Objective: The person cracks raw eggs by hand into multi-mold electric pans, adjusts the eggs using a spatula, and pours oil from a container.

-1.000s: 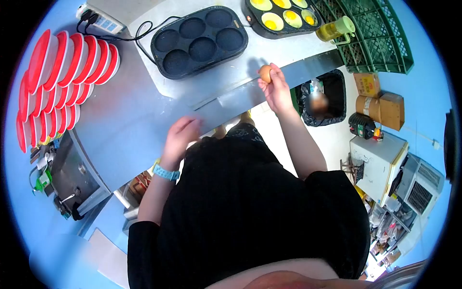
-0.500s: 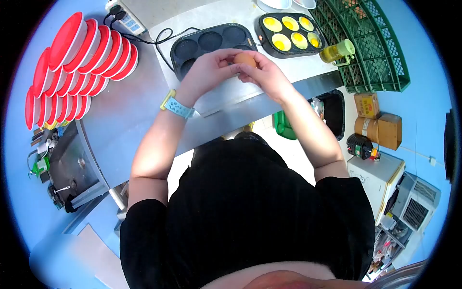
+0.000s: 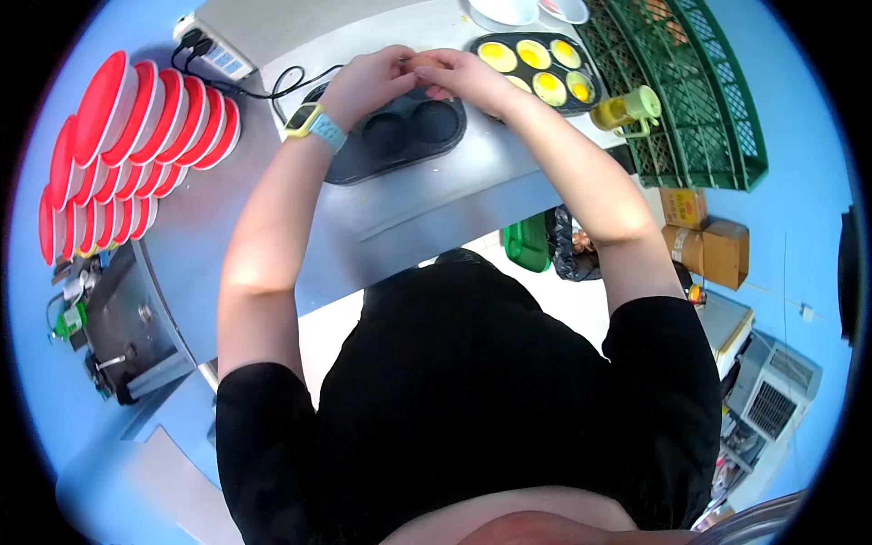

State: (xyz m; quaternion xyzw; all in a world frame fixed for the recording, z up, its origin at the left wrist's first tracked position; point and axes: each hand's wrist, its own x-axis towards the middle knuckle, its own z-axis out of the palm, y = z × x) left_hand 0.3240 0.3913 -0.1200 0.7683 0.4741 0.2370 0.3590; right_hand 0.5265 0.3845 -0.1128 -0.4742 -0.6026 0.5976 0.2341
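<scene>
My left hand [image 3: 368, 84], with a watch [image 3: 304, 118] at its wrist, and my right hand [image 3: 474, 80] meet over the far part of a black multi-well pan [image 3: 341, 169]. Between their fingertips is a brown egg [image 3: 423, 64], mostly covered by the fingers; whether its shell is cracked I cannot tell. Dark round wells show in the near part of this pan, and my hands hide the rest. Just right of my right hand, a second black pan [image 3: 595, 68] holds several eggs with yellow yolks and pale whites in its wells.
A bottle of yellow oil [image 3: 620, 111] stands by the second pan, before green crates [image 3: 699, 100]. White bowls [image 3: 504, 9] sit behind. Red-lidded containers [image 3: 100, 109] are stacked at left. A power strip [image 3: 218, 54] with a black cord lies at the back left.
Both hands, still together on the egg, have moved away from my body and slightly left, over the pan's far wells. The whole view has shifted a little.
</scene>
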